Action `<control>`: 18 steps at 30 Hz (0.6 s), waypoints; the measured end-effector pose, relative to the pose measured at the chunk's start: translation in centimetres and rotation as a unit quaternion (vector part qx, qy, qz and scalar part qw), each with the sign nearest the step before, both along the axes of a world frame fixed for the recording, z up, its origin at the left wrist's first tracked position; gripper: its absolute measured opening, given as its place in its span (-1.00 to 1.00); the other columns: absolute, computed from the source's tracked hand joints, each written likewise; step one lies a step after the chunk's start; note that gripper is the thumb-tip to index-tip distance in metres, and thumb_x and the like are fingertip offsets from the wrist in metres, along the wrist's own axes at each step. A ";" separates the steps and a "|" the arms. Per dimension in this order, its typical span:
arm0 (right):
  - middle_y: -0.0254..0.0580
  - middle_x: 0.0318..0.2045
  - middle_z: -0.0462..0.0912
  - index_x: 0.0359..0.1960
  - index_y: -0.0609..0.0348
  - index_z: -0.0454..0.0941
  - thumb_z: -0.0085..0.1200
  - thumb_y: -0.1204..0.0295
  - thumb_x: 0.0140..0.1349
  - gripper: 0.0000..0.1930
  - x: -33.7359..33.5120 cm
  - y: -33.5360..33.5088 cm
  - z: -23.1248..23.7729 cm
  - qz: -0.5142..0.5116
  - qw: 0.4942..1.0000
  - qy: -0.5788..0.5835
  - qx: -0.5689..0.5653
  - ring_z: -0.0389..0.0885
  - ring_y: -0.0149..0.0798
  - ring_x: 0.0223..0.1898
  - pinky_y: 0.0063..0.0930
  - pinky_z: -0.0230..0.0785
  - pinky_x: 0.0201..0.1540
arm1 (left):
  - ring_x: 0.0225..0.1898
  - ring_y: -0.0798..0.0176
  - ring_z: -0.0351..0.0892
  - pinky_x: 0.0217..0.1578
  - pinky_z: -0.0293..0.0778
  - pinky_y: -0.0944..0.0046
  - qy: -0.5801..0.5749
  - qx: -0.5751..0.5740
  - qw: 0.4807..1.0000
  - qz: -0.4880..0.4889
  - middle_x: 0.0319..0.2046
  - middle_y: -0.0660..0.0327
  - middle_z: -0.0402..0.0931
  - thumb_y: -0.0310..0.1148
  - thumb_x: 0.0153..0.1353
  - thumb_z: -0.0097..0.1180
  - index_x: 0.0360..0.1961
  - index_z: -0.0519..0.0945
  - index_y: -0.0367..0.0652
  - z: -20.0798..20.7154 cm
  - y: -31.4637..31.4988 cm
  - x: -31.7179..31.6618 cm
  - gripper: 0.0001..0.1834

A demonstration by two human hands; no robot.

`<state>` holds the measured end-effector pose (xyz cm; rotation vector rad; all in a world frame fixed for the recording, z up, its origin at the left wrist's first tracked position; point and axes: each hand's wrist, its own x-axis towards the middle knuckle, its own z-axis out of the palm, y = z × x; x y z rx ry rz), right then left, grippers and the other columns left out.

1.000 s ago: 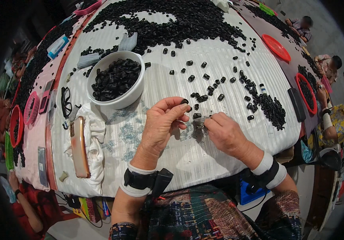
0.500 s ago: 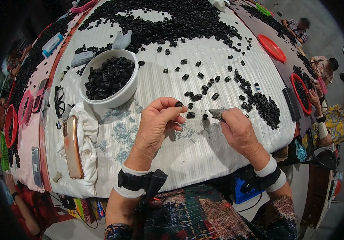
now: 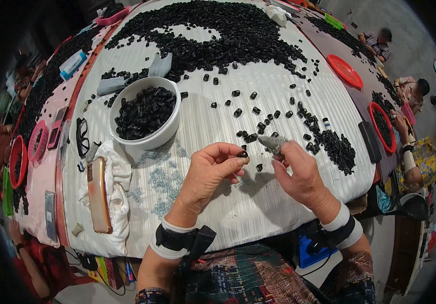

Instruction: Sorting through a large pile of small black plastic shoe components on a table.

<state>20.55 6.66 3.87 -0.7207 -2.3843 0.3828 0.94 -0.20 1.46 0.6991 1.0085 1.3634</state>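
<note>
My left hand [image 3: 209, 171] pinches a small black cylindrical part [image 3: 242, 154] between thumb and forefinger, its other fingers curled beneath. To the right, my right hand [image 3: 301, 175] hovers over the table with thumb and covered forefinger apart. A worn grey cloth finger cover [image 3: 271, 144] sits on that forefinger, pointing to the far left. No object shows between these fingertips. One loose black part [image 3: 259, 167] stands on the white cloth between my hands. Several similar parts [image 3: 250, 138] lie just beyond, some near or partly behind the finger cover. Small clear springs [image 3: 166, 183] are scattered left of my left hand.
A white bowl [image 3: 173, 119] full of black parts stands at left. Nearby are glasses [image 3: 82, 137] and a phone [image 3: 98, 195] on white cloth. A heap of thin black pieces [image 3: 338, 151] lies right. Black parts [image 3: 213, 30] cover the far table. Other people sit on both sides.
My left hand has moved slightly right and nearer me with the black part. The grey-covered forefinger has lifted away from the thumb. The whole view has shifted a little.
</note>
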 end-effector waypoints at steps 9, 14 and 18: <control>-0.06 -0.40 0.50 -0.27 0.31 0.45 0.08 0.72 0.01 -0.78 -3.1 0.3 2.7 0.089 0.992 0.068 -0.055 0.56 -0.15 -0.43 -0.43 0.42 -0.44 | -0.43 0.46 0.57 -0.48 0.47 0.49 0.024 0.037 0.999 0.009 -0.39 0.25 0.62 -0.50 0.12 0.20 -0.21 0.60 -0.27 -0.2 -0.2 0.1 -0.81; -0.04 -0.43 0.50 -0.31 0.31 0.45 0.08 0.72 -0.01 -0.80 -3.6 -0.2 2.2 0.054 0.997 0.044 -0.042 0.58 -0.08 -0.42 -0.36 0.43 -0.42 | -0.43 0.46 0.56 -0.46 0.47 0.48 0.035 0.031 0.999 0.021 -0.40 0.23 0.62 -0.50 0.10 0.21 -0.22 0.60 -0.28 -0.1 -0.4 0.0 -0.81; -0.04 -0.44 0.50 -0.32 0.32 0.45 0.08 0.73 -0.03 -0.79 -3.8 -0.3 1.7 0.063 0.997 0.048 0.013 0.56 -0.06 -0.43 -0.35 0.43 -0.43 | -0.42 0.47 0.56 -0.46 0.46 0.48 0.053 0.035 0.998 0.018 -0.42 0.23 0.61 -0.49 0.10 0.21 -0.23 0.60 -0.29 -0.2 -0.3 0.1 -0.81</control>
